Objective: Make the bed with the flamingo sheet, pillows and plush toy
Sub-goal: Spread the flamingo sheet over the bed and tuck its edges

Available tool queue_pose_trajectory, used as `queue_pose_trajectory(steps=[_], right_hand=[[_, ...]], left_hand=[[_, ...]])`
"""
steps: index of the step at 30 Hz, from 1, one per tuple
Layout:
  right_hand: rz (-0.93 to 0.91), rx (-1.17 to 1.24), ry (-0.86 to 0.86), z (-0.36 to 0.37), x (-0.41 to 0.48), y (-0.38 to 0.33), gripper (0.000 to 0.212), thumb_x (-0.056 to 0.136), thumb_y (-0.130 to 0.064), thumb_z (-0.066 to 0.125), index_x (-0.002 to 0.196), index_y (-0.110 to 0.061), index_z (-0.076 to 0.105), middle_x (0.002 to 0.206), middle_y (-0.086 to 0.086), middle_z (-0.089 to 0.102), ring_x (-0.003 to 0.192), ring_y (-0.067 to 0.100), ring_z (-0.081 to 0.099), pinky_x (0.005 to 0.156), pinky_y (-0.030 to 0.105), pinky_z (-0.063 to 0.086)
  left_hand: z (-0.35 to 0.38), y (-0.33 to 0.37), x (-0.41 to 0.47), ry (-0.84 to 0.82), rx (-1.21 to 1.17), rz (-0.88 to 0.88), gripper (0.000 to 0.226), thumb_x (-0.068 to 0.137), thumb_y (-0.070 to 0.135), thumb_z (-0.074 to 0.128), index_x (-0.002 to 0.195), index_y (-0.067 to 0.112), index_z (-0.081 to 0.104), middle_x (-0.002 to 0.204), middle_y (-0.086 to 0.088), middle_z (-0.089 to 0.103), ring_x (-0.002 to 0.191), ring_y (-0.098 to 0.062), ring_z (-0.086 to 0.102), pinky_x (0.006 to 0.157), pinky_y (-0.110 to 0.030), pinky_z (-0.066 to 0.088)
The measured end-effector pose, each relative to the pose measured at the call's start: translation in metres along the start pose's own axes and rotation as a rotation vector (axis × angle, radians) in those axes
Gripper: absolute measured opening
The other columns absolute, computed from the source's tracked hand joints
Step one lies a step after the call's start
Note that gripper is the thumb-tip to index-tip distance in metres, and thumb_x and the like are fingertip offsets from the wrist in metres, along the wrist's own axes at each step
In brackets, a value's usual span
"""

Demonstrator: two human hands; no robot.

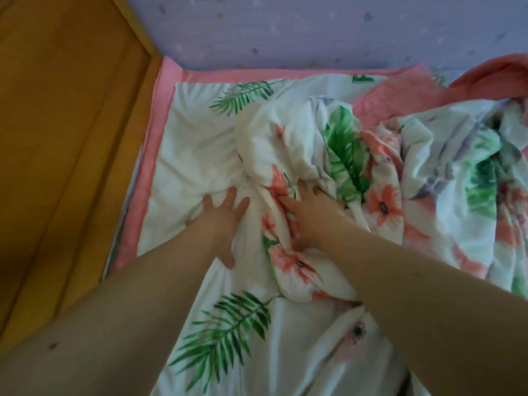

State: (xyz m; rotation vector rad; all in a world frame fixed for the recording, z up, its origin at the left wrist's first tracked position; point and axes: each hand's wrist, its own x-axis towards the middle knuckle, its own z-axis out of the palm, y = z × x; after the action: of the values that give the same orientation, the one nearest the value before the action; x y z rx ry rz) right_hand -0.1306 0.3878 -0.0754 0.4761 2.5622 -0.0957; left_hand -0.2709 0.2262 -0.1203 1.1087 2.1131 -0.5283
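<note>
On your far left a wooden panel point(71, 138) runs along the side of the bed, and a pink edge point(154, 155) lies just inside it. The sheet point(194, 144), white with green fern leaves, is spread flat over this corner and reaches towards you, wrinkled where your arms cross it.

Your left hand point(221, 221) rests palm down on the white part of the sheet, fingers spread and straight, holding nothing. Just beside it, your right hand point(311, 215) lies on a crumpled heap point(285, 132) of cloth printed with coral flowers and broad green leaves. Its fingers are stretched out and their tips sink into the folds, so it looks to be pressing rather than gripping.

The heap piles up from the middle of the bed off to the right. Behind it a pink cover point(491, 78) is bunched against the lilac wall point(285, 30), which has small pale marks on it.
</note>
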Motion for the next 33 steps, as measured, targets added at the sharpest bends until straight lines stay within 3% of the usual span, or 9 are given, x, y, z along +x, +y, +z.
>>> queue_pose_trajectory(steps=[9, 13, 17, 25, 33], right_hand=[[-0.067, 0.052, -0.142, -0.019, 0.012, 0.007, 0.127, 0.063, -0.052, 0.08, 0.148, -0.04, -0.014, 0.156, 0.01, -0.022, 0.145, 0.034, -0.012, 0.111, 0.055, 0.029], [-0.095, 0.055, -0.159, -0.028, 0.018, 0.013, 0.131, 0.061, -0.05, 0.083, 0.148, -0.039, -0.016, 0.156, 0.012, -0.022, 0.145, 0.033, -0.01, 0.115, 0.049, 0.024], [-0.074, 0.052, -0.166, -0.026, 0.019, 0.013, 0.127, 0.064, -0.05, 0.081, 0.147, -0.041, -0.015, 0.156, 0.011, -0.024, 0.146, 0.032, -0.008, 0.113, 0.047, 0.026], [-0.015, 0.082, -0.178, -0.02, 0.025, 0.009, 0.127, 0.063, -0.051, 0.081, 0.145, -0.046, -0.016, 0.156, 0.005, -0.024, 0.146, 0.03, -0.013, 0.111, 0.052, 0.031], [0.017, 0.075, -0.16, -0.019, 0.025, 0.005, 0.119, 0.07, -0.05, 0.074, 0.147, -0.042, -0.016, 0.156, 0.007, -0.023, 0.145, 0.031, -0.016, 0.113, 0.056, 0.023]], left_hand=[[-0.004, -0.004, 0.003, -0.05, -0.001, -0.028, 0.159, 0.034, 0.054, 0.085, 0.126, 0.04, -0.044, 0.134, 0.001, -0.052, 0.141, -0.04, -0.023, 0.101, -0.072, 0.023], [-0.013, 0.001, -0.002, -0.091, -0.006, -0.049, 0.153, 0.048, 0.044, 0.088, 0.135, 0.039, -0.037, 0.132, 0.007, -0.056, 0.139, -0.046, -0.024, 0.105, -0.068, 0.026], [-0.027, 0.011, -0.016, -0.156, -0.085, -0.097, 0.14, 0.063, 0.029, 0.086, 0.141, 0.04, -0.029, 0.144, 0.009, -0.046, 0.136, -0.049, -0.027, 0.102, -0.068, 0.031], [-0.04, 0.018, -0.019, -0.161, -0.137, -0.147, 0.144, 0.06, 0.023, 0.088, 0.139, 0.043, -0.03, 0.139, 0.01, -0.052, 0.134, -0.049, -0.032, 0.093, -0.076, 0.031], [-0.043, 0.02, -0.02, -0.151, -0.157, -0.142, 0.144, 0.06, 0.023, 0.089, 0.139, 0.044, -0.03, 0.14, 0.01, -0.05, 0.136, -0.047, -0.028, 0.09, -0.078, 0.03]])
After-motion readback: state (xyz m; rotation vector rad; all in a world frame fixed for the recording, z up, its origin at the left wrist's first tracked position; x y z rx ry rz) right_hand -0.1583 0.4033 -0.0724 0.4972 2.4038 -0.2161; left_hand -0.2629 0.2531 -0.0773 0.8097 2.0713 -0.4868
